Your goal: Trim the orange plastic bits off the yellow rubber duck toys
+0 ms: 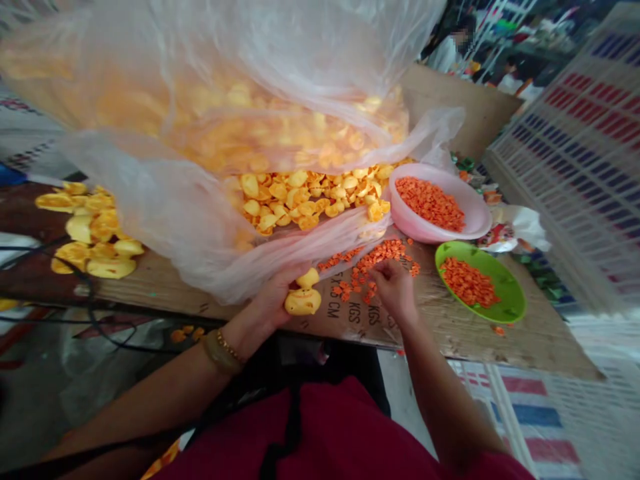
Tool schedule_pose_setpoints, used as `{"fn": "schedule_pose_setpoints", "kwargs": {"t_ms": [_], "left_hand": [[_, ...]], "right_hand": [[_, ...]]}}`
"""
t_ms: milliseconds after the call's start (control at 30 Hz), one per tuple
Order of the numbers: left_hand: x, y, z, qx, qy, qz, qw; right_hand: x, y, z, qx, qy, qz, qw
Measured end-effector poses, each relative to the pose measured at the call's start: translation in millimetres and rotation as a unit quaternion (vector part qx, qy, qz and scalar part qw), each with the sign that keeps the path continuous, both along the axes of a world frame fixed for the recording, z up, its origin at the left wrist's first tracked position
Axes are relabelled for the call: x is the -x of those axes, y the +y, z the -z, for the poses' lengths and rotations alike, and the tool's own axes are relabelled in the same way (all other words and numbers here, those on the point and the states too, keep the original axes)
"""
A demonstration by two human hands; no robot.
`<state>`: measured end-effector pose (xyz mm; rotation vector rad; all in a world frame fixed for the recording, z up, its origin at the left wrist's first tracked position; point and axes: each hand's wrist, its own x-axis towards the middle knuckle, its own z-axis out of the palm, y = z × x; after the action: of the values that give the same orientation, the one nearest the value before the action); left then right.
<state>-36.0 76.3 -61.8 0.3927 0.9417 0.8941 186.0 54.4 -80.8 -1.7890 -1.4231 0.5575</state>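
Note:
My left hand [277, 297] is wrapped round a yellow duck-like plastic piece [303, 301] above the cardboard's front edge. My right hand [393, 288] has its fingers pinched together at a scatter of small orange pieces [383, 253] on the cardboard; whatever lies between the fingertips is too small to make out. Beyond both hands, many yellow plastic shells [297, 197] spill from under a large clear plastic bag [165, 207]. To the right of my right hand, a pink bowl [430, 235] and a green dish [517, 303] both hold orange pieces.
More yellow shells [100, 227] sit at the left, near black cables [90, 293]. Stacked white crates [565, 147] stand at the right. A crumpled white packet [525, 227] lies behind the green dish. People [450, 52] are in the background.

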Motion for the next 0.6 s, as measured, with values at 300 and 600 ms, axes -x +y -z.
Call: {"fn": "schedule_pose_setpoints", "kwargs": {"t_ms": [300,600], "left_hand": [[-2,-8,-6.6,-0.004,0.010,0.007,1.000],[4,-8,2.4,-0.001,0.000,0.011,1.000]], "right_hand": [[74,-45,-28.2,-0.130,0.001,-0.245,0.961],[67,-42,-32.5,-0.138,-0.142,-0.310,0.930]]}}
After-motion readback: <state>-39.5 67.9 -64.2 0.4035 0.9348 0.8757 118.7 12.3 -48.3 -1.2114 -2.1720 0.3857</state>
